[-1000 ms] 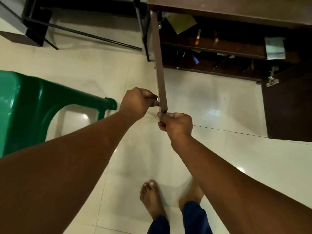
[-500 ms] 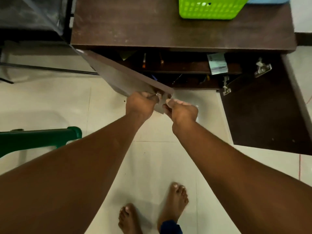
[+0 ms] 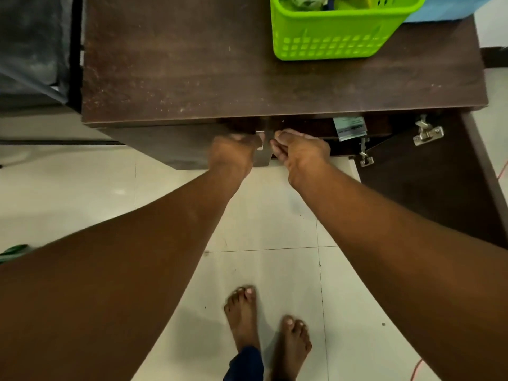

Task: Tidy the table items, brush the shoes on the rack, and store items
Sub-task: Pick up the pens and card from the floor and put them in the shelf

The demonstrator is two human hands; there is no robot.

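A dark brown cabinet (image 3: pixel 220 78) stands before me, seen from above. Its left door (image 3: pixel 165 147) is swung almost flat against the front. My left hand (image 3: pixel 233 152) grips the small metal handle near that door's free edge. My right hand (image 3: pixel 299 152) pinches the same edge from the right side, fingers curled. The right door (image 3: pixel 428 182) hangs wide open, its metal hinge (image 3: pixel 427 132) showing. A pale printed box (image 3: pixel 350 129) sits just inside the open half. No shoes or brush are in view.
A lime green basket (image 3: pixel 335 37) with items stands on the cabinet top at the back right, a light blue container (image 3: pixel 450 9) behind it. A black frame (image 3: pixel 74 50) stands left of the cabinet. My bare feet are on pale floor tiles (image 3: pixel 261 215). An orange cable (image 3: pixel 503 171) lies far right.
Both hands have swung the left door from sticking straight out to nearly flat against the cabinet. I have stepped closer, and the green chair has slipped out of view.
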